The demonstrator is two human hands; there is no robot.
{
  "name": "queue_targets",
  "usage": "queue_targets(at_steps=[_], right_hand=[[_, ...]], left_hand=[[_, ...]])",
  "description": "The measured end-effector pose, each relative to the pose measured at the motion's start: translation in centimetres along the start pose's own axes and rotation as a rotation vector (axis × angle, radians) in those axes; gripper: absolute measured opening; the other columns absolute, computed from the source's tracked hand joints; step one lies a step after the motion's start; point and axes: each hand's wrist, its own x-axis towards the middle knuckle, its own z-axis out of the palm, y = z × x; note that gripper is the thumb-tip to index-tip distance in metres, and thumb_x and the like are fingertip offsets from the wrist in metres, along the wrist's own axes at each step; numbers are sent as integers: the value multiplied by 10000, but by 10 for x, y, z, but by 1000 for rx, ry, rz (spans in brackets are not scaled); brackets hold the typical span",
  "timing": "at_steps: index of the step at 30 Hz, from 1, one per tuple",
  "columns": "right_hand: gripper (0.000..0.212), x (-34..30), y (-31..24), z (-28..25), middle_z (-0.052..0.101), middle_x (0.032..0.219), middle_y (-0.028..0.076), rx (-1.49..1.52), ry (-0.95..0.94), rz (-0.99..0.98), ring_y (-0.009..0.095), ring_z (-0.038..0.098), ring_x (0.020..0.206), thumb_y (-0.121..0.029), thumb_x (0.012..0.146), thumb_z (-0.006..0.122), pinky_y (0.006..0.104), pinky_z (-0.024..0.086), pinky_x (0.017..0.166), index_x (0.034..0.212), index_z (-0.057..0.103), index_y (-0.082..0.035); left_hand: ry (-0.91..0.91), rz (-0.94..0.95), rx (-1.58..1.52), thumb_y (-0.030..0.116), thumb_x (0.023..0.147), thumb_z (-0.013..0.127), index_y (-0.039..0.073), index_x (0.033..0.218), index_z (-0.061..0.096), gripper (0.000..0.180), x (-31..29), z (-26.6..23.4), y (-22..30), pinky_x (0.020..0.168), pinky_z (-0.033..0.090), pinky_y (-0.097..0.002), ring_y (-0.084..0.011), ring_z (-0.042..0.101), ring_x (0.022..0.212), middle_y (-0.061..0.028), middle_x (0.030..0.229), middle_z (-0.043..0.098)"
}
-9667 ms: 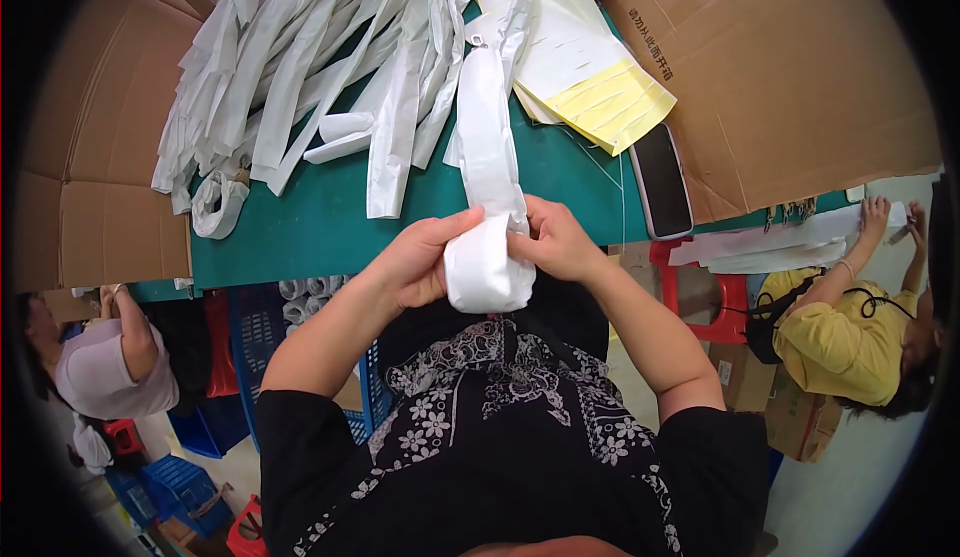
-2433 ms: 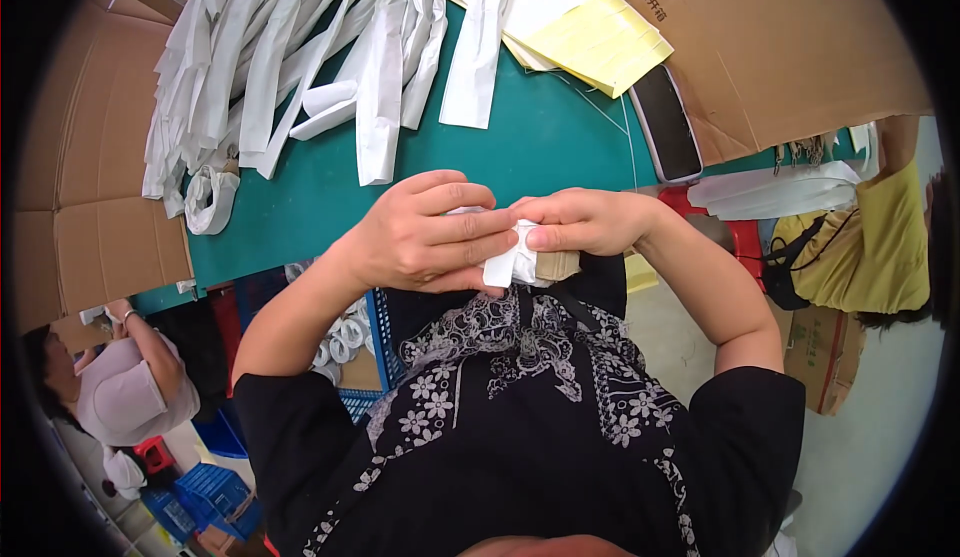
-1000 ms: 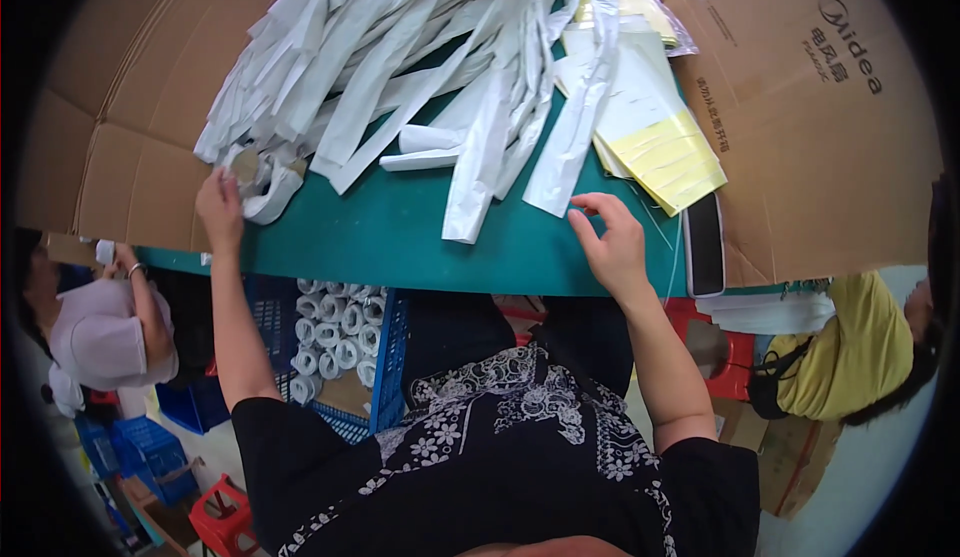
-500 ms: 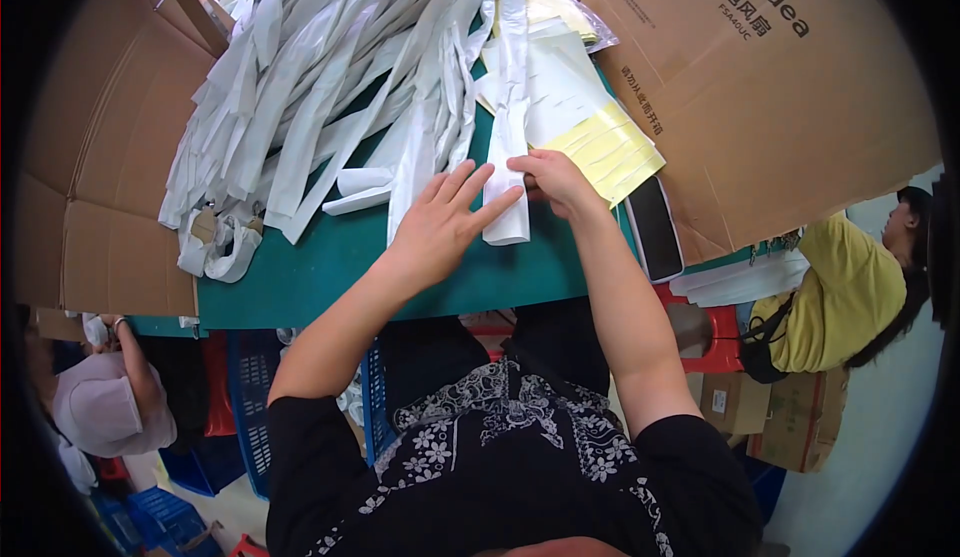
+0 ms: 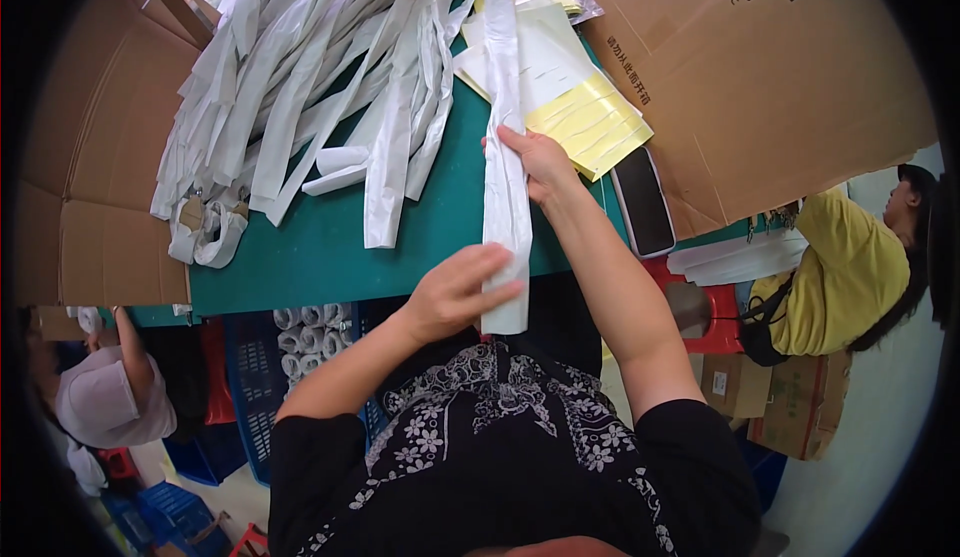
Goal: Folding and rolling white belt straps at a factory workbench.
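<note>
Head: white strip (image 5: pixel 507 207) lies in right hand (image 5: pixel 540 164), beneath left hand (image 5: pixel 453 292).

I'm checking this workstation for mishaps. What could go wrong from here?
The white strip in the right hand reaches past the green table's near edge, so its loose end might crease or snag. The phone lies close to that edge, by the right forearm, and could get knocked off. The piled strips overlap, so they may tangle.
</note>
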Motion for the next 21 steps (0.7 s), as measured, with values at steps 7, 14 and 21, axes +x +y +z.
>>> queue_targets(at_steps=[7, 14, 21], right_hand=[[239, 27, 10, 0, 614, 824, 154, 138, 74, -87, 245, 603, 690, -161, 920, 495, 360, 513, 630, 1013, 528, 56], [236, 33, 14, 15, 592, 848, 175, 219, 98, -39, 281, 597, 691, -93, 914, 485, 413, 512, 630, 1097, 465, 55], [250, 28, 21, 20, 593, 841, 165, 199, 138, -79, 272, 596, 697, -115, 918, 489, 406, 514, 620, 1107, 462, 46]], left_hand=[[392, -856, -389, -66, 808, 568, -18, 951, 606, 156, -60, 22, 83, 650, 443, -220, -129, 552, 766, -65, 888, 553], [698, -1251, -694, 5, 864, 562, -50, 985, 617, 144, -65, 34, 88, 621, 476, -219, -96, 560, 690, -54, 894, 567], [1053, -1505, -1218, 65, 873, 577, -9, 1141, 534, 281, -42, 29, 81, 729, 532, -254, -152, 613, 829, -65, 999, 597]])
